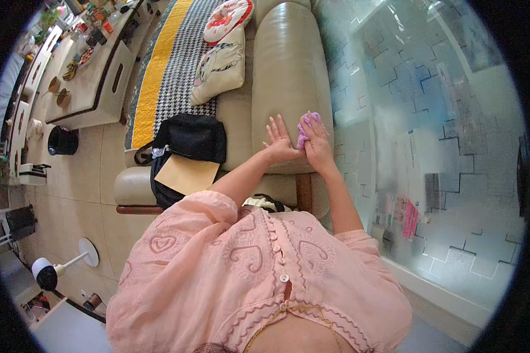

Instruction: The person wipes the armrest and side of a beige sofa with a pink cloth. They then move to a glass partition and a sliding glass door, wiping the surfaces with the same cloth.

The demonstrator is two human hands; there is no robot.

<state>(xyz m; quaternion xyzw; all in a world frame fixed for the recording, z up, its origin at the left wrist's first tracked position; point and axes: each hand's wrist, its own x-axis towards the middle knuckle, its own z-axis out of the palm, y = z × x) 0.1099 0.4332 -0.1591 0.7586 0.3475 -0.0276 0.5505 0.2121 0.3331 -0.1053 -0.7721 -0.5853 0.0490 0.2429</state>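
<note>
My right hand (319,152) presses a bunched purple cloth (304,130) onto the beige leather sofa armrest (288,65), fingers closed over it. Beside it my left hand (281,143) rests on the same armrest with its fingers spread and nothing in it. The thumb side of the left hand comes close to the right hand; whether they touch I cannot tell. Much of the cloth lies hidden under the right hand.
Left of the armrest, a black bag (195,138) and a tan envelope (186,175) lie on the sofa seat, with cushions (221,65) farther back. A frosted glass panel (418,147) stands along the right. A cluttered table (94,112) and a black bin (63,141) are far left.
</note>
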